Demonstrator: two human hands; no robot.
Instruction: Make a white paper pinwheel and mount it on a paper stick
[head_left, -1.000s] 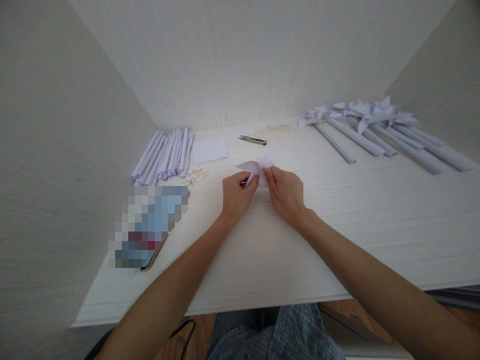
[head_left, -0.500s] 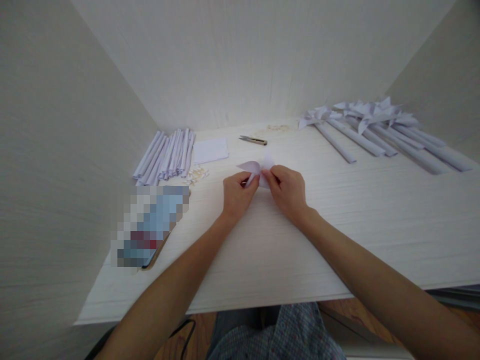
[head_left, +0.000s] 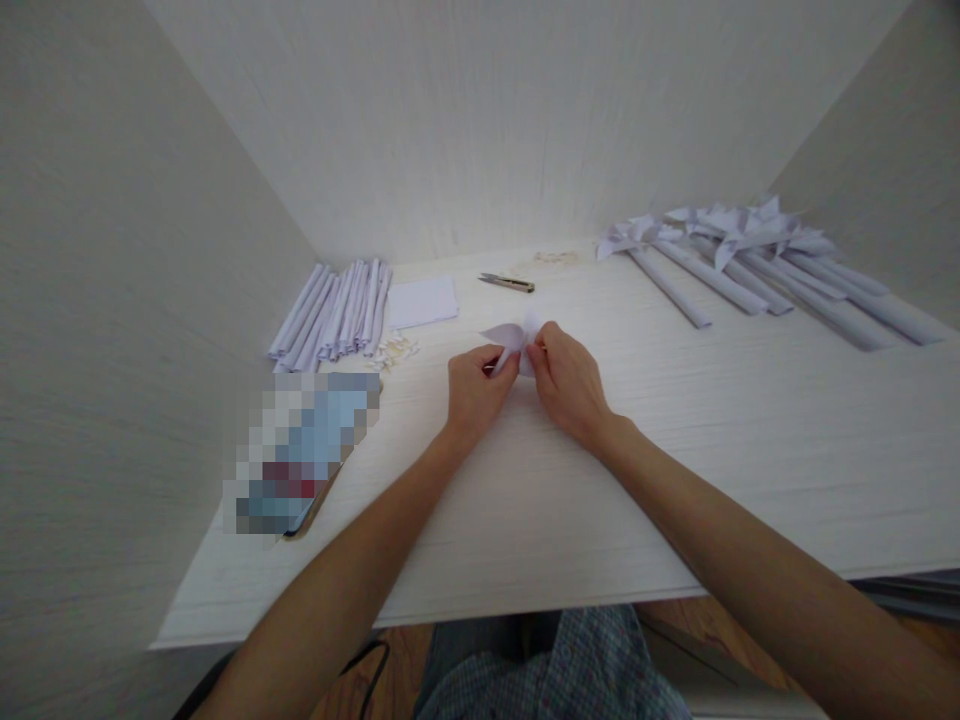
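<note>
Above the middle of the table, a white paper pinwheel (head_left: 504, 335) with curled blades is held between both hands. My left hand (head_left: 480, 390) pinches it from the left, thumb and fingertips closed on the paper near its centre. From the right, my right hand (head_left: 571, 385) grips a blade of the same pinwheel, its fingers pressed together. The fingertips partly cover the pinwheel's centre, so how the blades meet there is hidden.
Rolled paper sticks (head_left: 330, 315), a stack of paper squares (head_left: 422, 302) and small pale bits (head_left: 391, 350) lie left. Thread snips (head_left: 507, 283) rest behind my hands. Pinwheels on paper sticks (head_left: 739, 240) lie right. A phone (head_left: 315, 450), screen blurred, sits near the left wall.
My right hand has turned slightly upright and drawn its fingers closer together on the pinwheel. The blades have shifted a little to the right. My left hand holds almost the same place.
</note>
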